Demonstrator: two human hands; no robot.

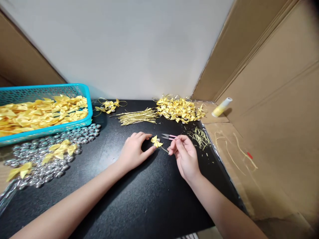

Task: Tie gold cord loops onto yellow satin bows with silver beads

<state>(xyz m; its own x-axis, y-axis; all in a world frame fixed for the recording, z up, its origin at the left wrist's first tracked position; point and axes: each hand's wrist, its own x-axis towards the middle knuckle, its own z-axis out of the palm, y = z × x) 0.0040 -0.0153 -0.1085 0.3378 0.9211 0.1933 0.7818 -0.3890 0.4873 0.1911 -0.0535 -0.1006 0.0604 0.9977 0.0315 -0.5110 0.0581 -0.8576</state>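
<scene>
Over the black tabletop (139, 196) my left hand (134, 151) pinches a small yellow ribbon bow (156, 141) between thumb and fingers. My right hand (184, 154) is closed around a pair of thread snips (167, 136) with pink handles, the blades pointing left toward the bow. A thin gold wire tail (164, 149) runs from the bow toward my right fingers. The two hands are close together, a little apart.
A blue basket (86, 91) of yellow bows stands at the left. Silver beads (40, 159) with loose bows lie before it. A bundle of gold wire ties (137, 117), a pile of finished bows (179, 109), cut scraps (200, 136) and a glue stick (221, 107) sit behind. Cardboard walls the right.
</scene>
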